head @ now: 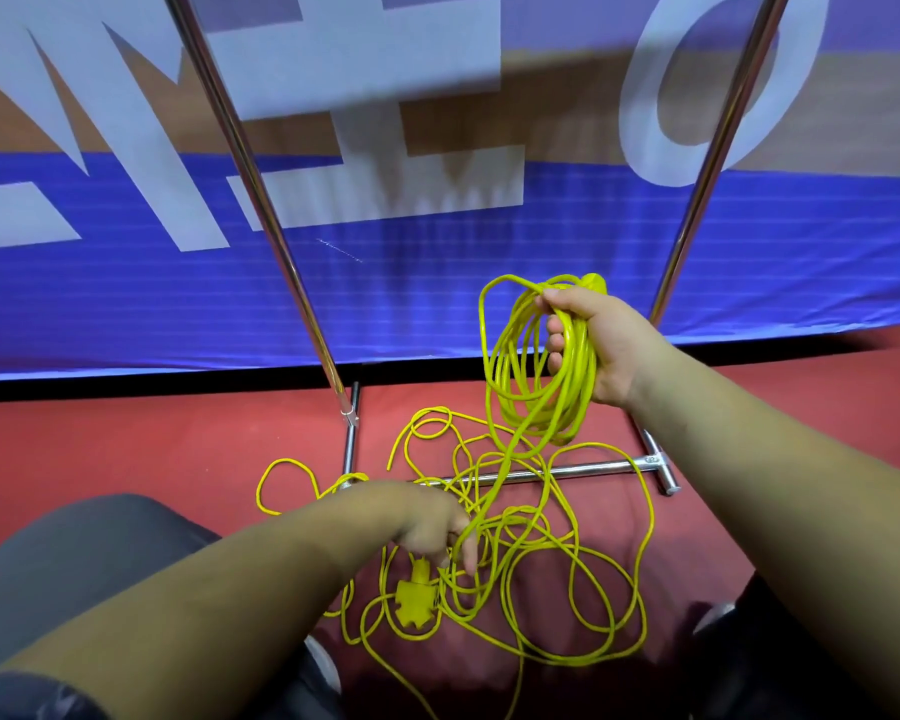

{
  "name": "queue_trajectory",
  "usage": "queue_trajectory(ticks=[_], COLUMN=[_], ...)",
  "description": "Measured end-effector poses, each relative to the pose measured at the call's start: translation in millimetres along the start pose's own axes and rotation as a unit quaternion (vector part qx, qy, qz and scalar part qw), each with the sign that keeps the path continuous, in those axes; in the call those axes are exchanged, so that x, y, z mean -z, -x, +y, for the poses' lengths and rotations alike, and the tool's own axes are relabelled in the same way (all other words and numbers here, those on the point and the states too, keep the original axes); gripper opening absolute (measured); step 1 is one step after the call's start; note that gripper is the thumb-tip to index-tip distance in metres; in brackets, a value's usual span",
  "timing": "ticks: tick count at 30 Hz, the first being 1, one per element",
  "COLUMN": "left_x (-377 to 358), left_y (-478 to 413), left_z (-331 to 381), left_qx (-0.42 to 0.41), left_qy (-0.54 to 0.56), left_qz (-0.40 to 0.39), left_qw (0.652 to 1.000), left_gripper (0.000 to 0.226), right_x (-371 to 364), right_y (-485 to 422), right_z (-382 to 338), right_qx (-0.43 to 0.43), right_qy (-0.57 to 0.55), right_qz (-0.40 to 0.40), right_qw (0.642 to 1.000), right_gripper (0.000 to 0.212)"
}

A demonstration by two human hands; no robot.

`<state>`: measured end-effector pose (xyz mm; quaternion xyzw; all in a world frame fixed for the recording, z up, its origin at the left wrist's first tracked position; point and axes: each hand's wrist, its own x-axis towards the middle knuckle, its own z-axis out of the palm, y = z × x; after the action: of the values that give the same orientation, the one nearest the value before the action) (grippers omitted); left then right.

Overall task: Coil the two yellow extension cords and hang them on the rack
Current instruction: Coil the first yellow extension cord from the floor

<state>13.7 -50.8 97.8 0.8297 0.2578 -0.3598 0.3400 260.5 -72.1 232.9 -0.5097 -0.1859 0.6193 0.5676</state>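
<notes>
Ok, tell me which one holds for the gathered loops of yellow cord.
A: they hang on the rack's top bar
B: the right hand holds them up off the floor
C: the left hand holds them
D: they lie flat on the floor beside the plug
B: the right hand grips the bundle of loops in the air, while the left hand holds only a single strand lower down.

Red floor [126, 449] in fg, evenly lit, darker shadow at bottom centre. Big banner [126, 304] fills whole bg: blue lower band, tan/orange band above, large white letters [640, 106] cut off at top. Thin black strip [126, 389] btw banner bottom and floor.
</notes>
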Motion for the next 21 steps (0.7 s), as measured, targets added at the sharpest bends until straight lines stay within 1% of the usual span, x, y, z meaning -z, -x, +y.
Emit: queue_trajectory(ticks=[3,5,7,8,9,10,11,12,14,16,17,18,21], left_x=[6.5,19.9,40.2,51.3,62.4,72.7,81.8,90.1,103.4,114.8,119.8,124.4,135.7], left_y=[0.5,5.9,15.4,20.5,25.1,29.8,34.6,40.4,51.9,60.6,64.4,67.0,75.4], left_z=[-2.3,-5.2,-8.9,-11.4,-14.0,-16.3,-17.0,-15.4,-7.5,3.8,9.5,13.6,22.8], left_qx=[0.026,0.039,0.07,0.093,0.113,0.12,0.116,0.108,0.095,0.079,0.073,0.071,0.042], left_qy=[-0.001,0.006,0.007,0.03,0.088,0.183,0.292,0.393,0.542,0.632,0.665,0.686,0.721], left_qz=[0.037,0.086,0.157,0.207,0.257,0.304,0.34,0.363,0.368,0.352,0.343,0.336,0.316], left_qw=[0.999,0.995,0.985,0.974,0.956,0.927,0.886,0.838,0.749,0.685,0.659,0.642,0.615], left_gripper=[0.037,0.032,0.022,0.02,0.022,0.025,0.026,0.023,0.015,0.015,0.017,0.018,0.017], right_x=[0.9,2.6,4.4,5.1,5.9,6.3,7.3,8.5,10.9,10.3,9.0,7.4,3.1], right_y=[2.2,2.9,1.9,1.2,0.3,-0.6,-1.4,-2.6,-4.0,-3.8,-3.2,-3.1,-1.9], right_z=[-4.2,-9.1,-11.5,-11.3,-10.3,-8.3,-5.9,-3.2,3.1,11.1,16.0,21.8,38.7], right_qx=[-0.002,0.0,0.008,0.013,0.021,0.03,0.039,0.047,0.053,0.047,0.044,0.04,0.024], right_qy=[-0.002,0.004,0.024,0.038,0.059,0.087,0.117,0.15,0.221,0.285,0.308,0.323,0.344], right_qz=[-0.019,-0.037,-0.048,-0.052,-0.054,-0.054,-0.05,-0.047,-0.049,-0.056,-0.06,-0.064,-0.08], right_qw=[1.0,0.999,0.999,0.998,0.997,0.994,0.991,0.986,0.973,0.956,0.949,0.943,0.935], right_gripper=[0.014,0.014,0.016,0.018,0.021,0.023,0.025,0.028,0.035,0.038,0.038,0.036,0.028])
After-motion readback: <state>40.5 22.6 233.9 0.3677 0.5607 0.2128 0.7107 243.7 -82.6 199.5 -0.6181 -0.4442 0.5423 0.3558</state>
